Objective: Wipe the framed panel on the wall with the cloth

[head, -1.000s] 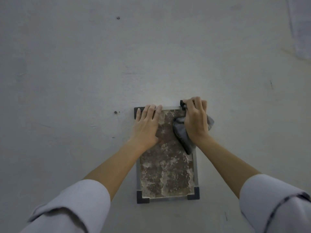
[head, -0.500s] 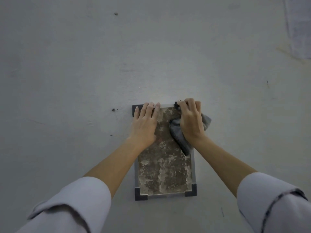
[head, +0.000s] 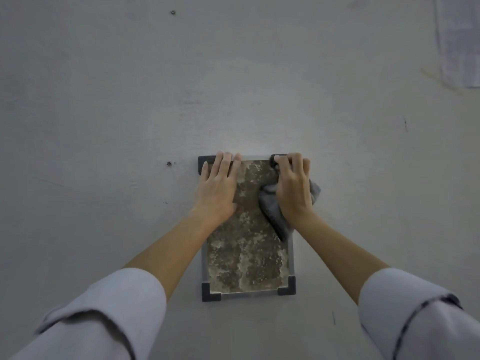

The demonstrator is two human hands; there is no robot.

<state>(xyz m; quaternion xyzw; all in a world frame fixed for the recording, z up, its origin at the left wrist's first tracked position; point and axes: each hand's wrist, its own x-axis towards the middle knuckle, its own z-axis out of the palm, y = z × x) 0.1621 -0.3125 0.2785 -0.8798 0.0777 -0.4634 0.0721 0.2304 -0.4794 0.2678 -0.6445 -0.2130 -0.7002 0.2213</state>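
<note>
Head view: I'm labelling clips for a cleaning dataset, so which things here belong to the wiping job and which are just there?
In the job: framed panel; cloth, gripped by the right hand at the panel's top right corner; left hand, flat on its upper left.
Just there: wall; screw head left of the frame; pale sheet, top right.

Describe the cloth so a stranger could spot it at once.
On the grey wall hangs a mottled brown rectangular panel in a grey frame with dark corner caps. Near its upper right corner the right hand grips a crumpled dark grey cloth. It is the only soft, bunched thing there; the left hand beside it lies flat, empty.
</note>
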